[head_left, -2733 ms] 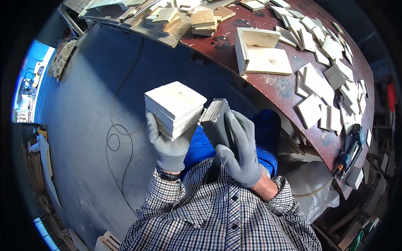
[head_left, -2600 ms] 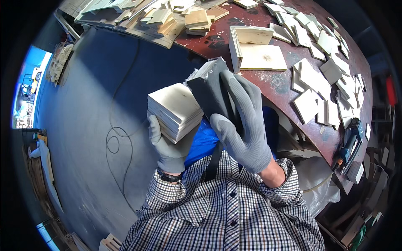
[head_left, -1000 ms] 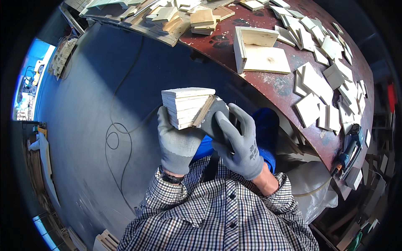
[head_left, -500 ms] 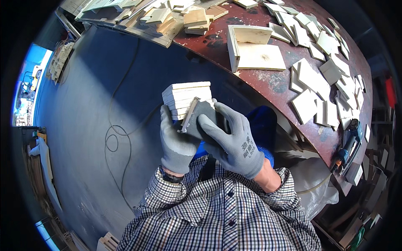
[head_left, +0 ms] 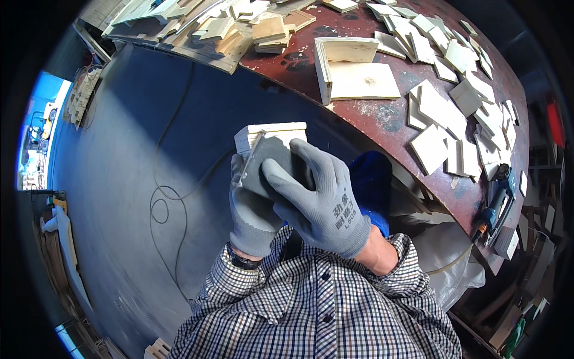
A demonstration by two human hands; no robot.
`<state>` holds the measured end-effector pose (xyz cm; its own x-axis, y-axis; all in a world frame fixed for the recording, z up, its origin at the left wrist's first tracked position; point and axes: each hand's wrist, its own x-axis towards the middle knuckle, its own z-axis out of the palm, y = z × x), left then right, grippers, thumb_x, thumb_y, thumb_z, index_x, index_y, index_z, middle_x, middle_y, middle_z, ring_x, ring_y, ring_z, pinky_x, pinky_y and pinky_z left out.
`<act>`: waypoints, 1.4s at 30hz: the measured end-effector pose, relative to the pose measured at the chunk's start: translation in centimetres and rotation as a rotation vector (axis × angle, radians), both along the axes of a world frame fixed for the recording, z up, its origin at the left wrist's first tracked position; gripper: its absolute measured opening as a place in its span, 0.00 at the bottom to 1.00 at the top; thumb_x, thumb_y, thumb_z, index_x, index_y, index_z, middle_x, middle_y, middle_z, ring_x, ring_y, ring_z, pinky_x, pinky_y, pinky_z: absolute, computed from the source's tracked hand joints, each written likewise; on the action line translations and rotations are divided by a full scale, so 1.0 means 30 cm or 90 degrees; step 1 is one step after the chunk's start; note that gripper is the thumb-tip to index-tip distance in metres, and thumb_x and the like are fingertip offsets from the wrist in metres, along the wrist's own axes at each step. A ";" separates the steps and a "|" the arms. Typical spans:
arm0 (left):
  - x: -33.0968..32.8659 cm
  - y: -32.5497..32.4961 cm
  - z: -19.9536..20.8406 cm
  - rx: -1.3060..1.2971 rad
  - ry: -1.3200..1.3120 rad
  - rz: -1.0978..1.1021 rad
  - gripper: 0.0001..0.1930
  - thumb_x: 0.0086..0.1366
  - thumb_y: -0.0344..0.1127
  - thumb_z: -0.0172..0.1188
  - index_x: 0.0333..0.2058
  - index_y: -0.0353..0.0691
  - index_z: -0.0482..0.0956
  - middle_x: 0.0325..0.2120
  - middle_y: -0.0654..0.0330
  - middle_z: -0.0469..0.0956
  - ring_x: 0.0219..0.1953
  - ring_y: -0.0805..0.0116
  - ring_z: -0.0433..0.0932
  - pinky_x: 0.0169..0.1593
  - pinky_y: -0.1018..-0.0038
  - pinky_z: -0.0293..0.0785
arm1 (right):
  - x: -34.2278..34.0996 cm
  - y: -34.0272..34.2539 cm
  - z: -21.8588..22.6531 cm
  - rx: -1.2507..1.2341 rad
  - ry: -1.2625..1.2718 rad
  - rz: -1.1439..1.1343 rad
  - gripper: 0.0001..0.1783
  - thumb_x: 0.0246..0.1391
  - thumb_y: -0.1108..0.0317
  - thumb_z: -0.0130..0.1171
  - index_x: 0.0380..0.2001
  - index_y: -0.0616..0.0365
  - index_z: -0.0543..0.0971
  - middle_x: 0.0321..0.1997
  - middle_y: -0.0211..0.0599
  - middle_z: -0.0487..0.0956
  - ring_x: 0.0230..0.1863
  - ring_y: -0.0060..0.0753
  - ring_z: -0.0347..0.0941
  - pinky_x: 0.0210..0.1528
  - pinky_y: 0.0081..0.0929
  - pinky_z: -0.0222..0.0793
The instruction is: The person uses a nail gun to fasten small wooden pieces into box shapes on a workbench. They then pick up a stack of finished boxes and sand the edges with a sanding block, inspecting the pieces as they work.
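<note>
My left hand (head_left: 256, 218), in a grey work glove, is closed round a stack of small pale wooden boards (head_left: 272, 130) held in front of my chest. My right hand (head_left: 326, 197), gloved alike, grips a dark grey piece of sandpaper (head_left: 272, 160) with a worn, frayed edge. The sandpaper lies against the near side of the stack and hides most of it, along with several of my left fingers. Only the top board and the upper edges of the boards show above it.
A dark red table (head_left: 359, 128) runs from ahead to my right, strewn with loose wooden pieces (head_left: 430, 149). An L-shaped wooden assembly (head_left: 365, 81) sits near its edge. A power tool (head_left: 497, 200) lies at the right corner. A cable (head_left: 160, 197) loops across the floor at left.
My right hand has pushed the sandpaper up and slightly left over the stack's side, covering more of the boards. My left hand keeps its hold. The table has shifted slightly left in view.
</note>
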<state>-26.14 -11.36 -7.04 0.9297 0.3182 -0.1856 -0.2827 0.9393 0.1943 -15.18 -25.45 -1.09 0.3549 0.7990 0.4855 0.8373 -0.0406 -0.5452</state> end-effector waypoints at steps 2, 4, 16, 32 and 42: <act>0.025 0.028 0.014 0.001 0.016 0.026 0.45 0.78 0.72 0.34 0.76 0.39 0.57 0.71 0.40 0.64 0.71 0.43 0.70 0.75 0.47 0.67 | -0.012 -0.068 -0.071 0.000 0.034 0.056 0.37 0.52 0.60 0.73 0.68 0.43 0.77 0.68 0.59 0.70 0.64 0.58 0.71 0.63 0.52 0.65; 0.027 0.051 0.024 -0.050 -0.107 -0.003 0.47 0.78 0.72 0.31 0.78 0.37 0.52 0.73 0.38 0.60 0.74 0.40 0.64 0.77 0.46 0.61 | 0.005 -0.111 -0.089 -0.027 0.057 -0.019 0.37 0.55 0.62 0.72 0.68 0.49 0.76 0.68 0.61 0.70 0.66 0.60 0.70 0.64 0.51 0.66; 0.025 0.029 0.054 0.002 -0.063 0.005 0.41 0.81 0.68 0.29 0.77 0.40 0.56 0.73 0.46 0.63 0.74 0.49 0.65 0.76 0.48 0.62 | -0.017 -0.043 -0.066 -0.002 0.001 -0.035 0.40 0.54 0.60 0.72 0.71 0.45 0.74 0.69 0.62 0.69 0.66 0.58 0.70 0.67 0.51 0.64; 0.021 0.024 0.054 -0.019 -0.054 0.020 0.41 0.81 0.68 0.30 0.77 0.42 0.56 0.74 0.46 0.62 0.75 0.51 0.64 0.75 0.50 0.64 | 0.003 -0.045 -0.056 -0.001 -0.013 -0.052 0.39 0.54 0.61 0.73 0.70 0.45 0.74 0.69 0.61 0.69 0.67 0.59 0.69 0.66 0.51 0.64; 0.040 -0.048 0.056 0.049 0.036 0.029 0.32 0.84 0.58 0.38 0.72 0.41 0.61 0.67 0.52 0.70 0.70 0.57 0.70 0.75 0.54 0.66 | 0.120 0.065 0.030 0.045 0.046 -0.129 0.41 0.56 0.61 0.72 0.73 0.53 0.70 0.69 0.63 0.67 0.67 0.65 0.68 0.70 0.55 0.63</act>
<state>-24.93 -12.81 -5.37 0.9023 0.3758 -0.2112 -0.3118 0.9072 0.2823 -11.57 -23.51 -0.20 0.5402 0.6728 0.5055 0.7748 -0.1631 -0.6108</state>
